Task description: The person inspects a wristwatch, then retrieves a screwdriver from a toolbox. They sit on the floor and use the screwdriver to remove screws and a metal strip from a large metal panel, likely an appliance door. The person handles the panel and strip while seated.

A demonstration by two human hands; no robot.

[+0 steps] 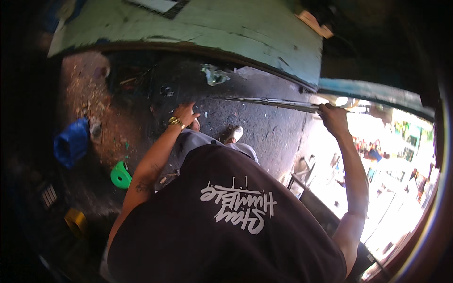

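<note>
My right hand (334,119) is closed around one end of a bundle of long, thin, dark strips (271,102), whose material I cannot make out. The strips run leftward, roughly level, just below the edge of a green-topped bench (203,33). Near their far left end is my left hand (185,113), thumb stretched away from the fingers. A gold watch (176,122) is on that wrist. The left fingertips blend into the dark background, and no held thing shows in that hand.
Crumpled clear plastic (215,74) lies on the dark floor under the bench. To the left are a blue plastic container (71,143), a round green object (121,176), a yellow object (75,221) and scattered chips. A bright open area (377,174) lies to the right.
</note>
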